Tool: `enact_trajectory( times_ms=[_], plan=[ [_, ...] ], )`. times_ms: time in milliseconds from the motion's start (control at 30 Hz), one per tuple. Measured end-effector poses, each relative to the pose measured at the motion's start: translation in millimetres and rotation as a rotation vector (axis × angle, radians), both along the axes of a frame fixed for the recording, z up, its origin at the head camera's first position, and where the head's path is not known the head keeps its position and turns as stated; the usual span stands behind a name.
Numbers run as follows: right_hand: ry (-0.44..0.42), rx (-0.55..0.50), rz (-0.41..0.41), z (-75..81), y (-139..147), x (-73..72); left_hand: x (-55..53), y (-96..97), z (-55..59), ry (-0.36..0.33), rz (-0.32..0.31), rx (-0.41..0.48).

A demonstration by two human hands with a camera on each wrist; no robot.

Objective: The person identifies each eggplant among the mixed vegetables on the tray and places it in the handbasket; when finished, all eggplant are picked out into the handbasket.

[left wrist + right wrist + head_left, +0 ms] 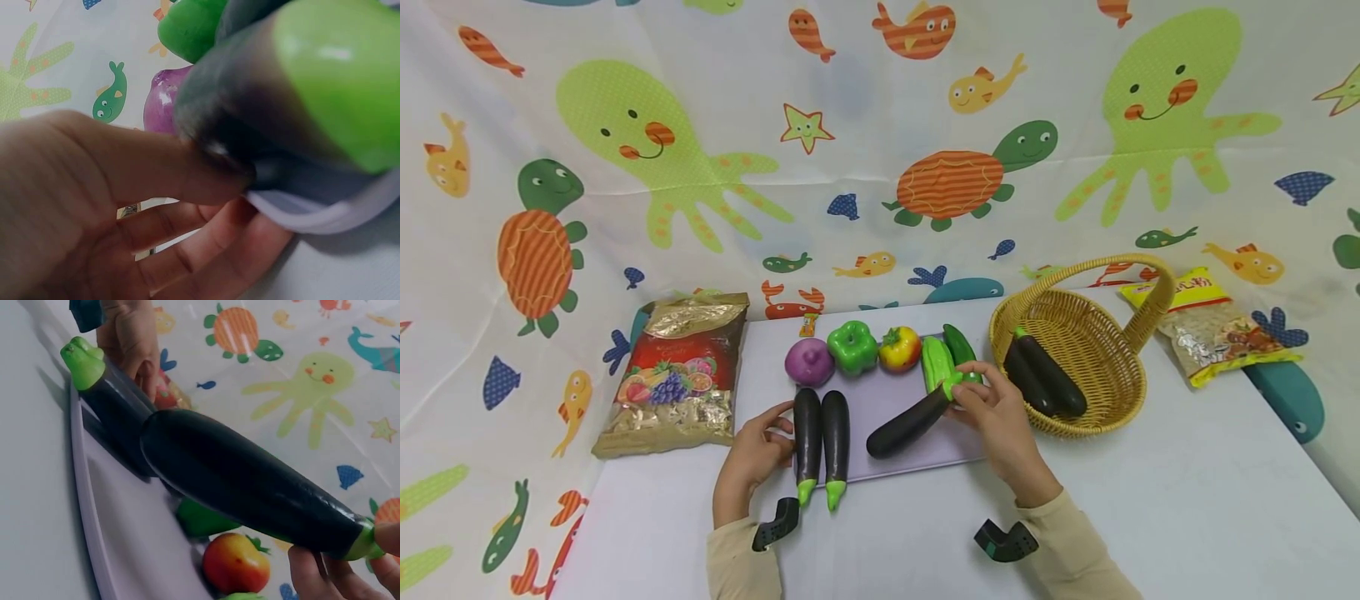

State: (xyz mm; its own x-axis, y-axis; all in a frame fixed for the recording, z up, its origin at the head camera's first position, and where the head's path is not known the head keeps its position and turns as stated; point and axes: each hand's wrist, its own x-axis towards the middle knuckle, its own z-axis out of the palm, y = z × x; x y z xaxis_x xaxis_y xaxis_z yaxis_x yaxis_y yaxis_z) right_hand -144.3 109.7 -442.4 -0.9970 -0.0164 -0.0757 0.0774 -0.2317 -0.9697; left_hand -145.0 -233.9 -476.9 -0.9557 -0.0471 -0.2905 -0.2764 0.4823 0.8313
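Head view: an eggplant held over the lilac tray.
The right hand pinches it by its green stem end; the left hand, thumb above and fingers below, grips the tray's left rim beside a pair of eggplants lying side by side. Two more lie in the wicker basket at right.
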Motion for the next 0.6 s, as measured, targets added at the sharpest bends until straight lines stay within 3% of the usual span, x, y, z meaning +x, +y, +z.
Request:
enact_trajectory(
  times_ms=[333, 600],
  plan=[
    [0.014, -0.028, 0.009, 1.8, 4.1, -1.1, 0.1, 0.5, 0.3, -0.004, -0.003, 0.002],
    [0.027, -0.111, 0.09, 6.2, 12.0, 0.5, 0.4, 0.7, 0.2, -0.003, -0.002, -0.006]
  ],
)
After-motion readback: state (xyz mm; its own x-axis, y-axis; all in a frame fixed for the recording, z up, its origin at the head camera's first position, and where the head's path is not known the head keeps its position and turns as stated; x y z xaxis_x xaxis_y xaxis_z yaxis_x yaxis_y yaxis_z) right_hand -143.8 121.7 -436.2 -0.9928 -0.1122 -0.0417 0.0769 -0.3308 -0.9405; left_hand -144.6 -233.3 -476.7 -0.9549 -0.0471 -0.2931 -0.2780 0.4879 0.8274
